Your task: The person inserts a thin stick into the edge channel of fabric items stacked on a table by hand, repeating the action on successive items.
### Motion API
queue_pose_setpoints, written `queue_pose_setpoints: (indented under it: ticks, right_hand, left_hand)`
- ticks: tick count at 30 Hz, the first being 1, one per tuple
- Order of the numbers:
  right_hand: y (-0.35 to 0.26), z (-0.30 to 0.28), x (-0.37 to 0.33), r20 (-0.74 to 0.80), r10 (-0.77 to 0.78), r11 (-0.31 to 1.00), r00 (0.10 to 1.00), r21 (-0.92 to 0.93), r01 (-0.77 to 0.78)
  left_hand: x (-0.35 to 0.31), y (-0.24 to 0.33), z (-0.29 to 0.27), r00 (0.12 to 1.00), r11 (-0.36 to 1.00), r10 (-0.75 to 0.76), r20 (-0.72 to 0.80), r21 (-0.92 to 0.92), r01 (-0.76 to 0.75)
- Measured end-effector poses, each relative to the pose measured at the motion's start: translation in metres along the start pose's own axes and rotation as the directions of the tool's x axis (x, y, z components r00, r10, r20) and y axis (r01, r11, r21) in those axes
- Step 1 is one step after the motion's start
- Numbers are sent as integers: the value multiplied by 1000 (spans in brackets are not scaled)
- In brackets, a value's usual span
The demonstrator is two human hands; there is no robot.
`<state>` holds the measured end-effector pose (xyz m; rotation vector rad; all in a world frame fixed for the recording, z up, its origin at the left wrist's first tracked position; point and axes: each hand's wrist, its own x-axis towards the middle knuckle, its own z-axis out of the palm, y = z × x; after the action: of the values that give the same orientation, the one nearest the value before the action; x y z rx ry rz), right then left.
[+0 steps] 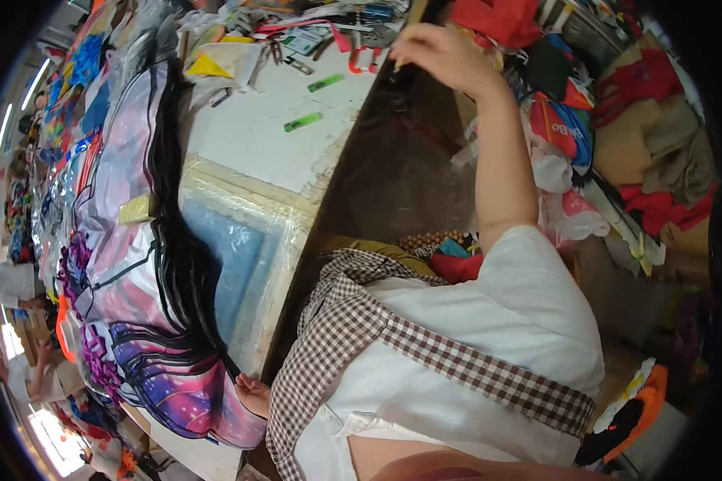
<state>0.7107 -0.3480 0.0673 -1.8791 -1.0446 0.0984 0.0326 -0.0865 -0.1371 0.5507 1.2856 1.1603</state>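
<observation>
Fabric stack [168, 272] drapes along the tabletop's left side, its pink, violet and white print softly creased, its dark edges layered in wavy ridges. A squared yellow block [138, 209] rests on it, perhaps as a weight against slipping. The left hand [253, 395] is at the stack's near right edge, fingers curled, maybe steadying it; whether that grip is clamped on cloth, I cannot tell. The right hand [445, 60] is raised by the far right edge of the tabletop [257, 128], fingers bent, its grip too blurred to judge. Glossy clear film [249, 192] covers a flat blue panel [225, 248], probably protecting it.
</observation>
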Motion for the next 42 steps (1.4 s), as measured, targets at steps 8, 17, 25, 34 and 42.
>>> queue_pose_setpoints:
  ticks: [8, 17, 25, 34, 42]
  right_hand:
    - [13, 141, -7, 924, 194, 942, 329, -269, 200]
    - [-54, 245, -24, 919, -80, 972, 387, -13, 233]
    - [-91, 237, -43, 916, -82, 965, 392, -25, 260]
    - [-98, 290, -71, 616, -449, 889, 647, 239, 390]
    - [-121, 328, -81, 610, -416, 846, 675, 532, 41]
  left_hand:
    - [-2, 2, -3, 988, 974, 151, -10, 170, -147]
    - [7, 14, 13, 989, 970, 117, 85, 204, -133]
    - [-3, 23, 17, 990, 962, 102, 96, 243, -122]
    - [-12, 8, 18, 996, 984, 62, 67, 163, -72]
    - [22, -8, -10, 979, 960, 139, 150, -265, -95]
